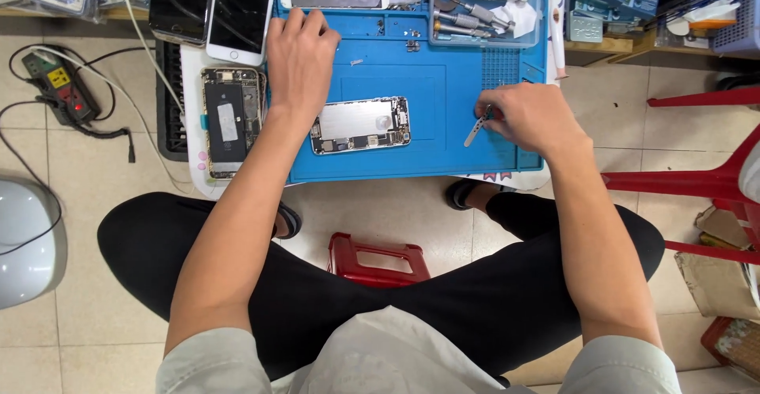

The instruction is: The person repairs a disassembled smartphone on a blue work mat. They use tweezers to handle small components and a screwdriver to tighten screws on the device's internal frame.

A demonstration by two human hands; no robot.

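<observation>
Hands at work over a blue repair mat (443, 137) on a low surface, seen from above the seated person's crossed legs. The right hand (532, 117) is closed around a pair of metal tweezers (476, 130), pinched between thumb and fingers, their tips pointing down and left onto the mat. The left hand (299, 60) lies palm down on the mat's upper left part, fingers loosely spread, holding nothing. Between the two hands, nearer the left wrist, lies an opened phone body (360, 125), its inner metal plate and small parts facing up; the tweezers are near its right end but apart from it. A second opened phone (230, 121) rests just off the mat's left edge, below a white phone with a cracked screen (240, 10). A clear tray of tools (483, 13) sits at the mat's far right corner. A red stool (378, 259) stands on the floor beneath.
</observation>
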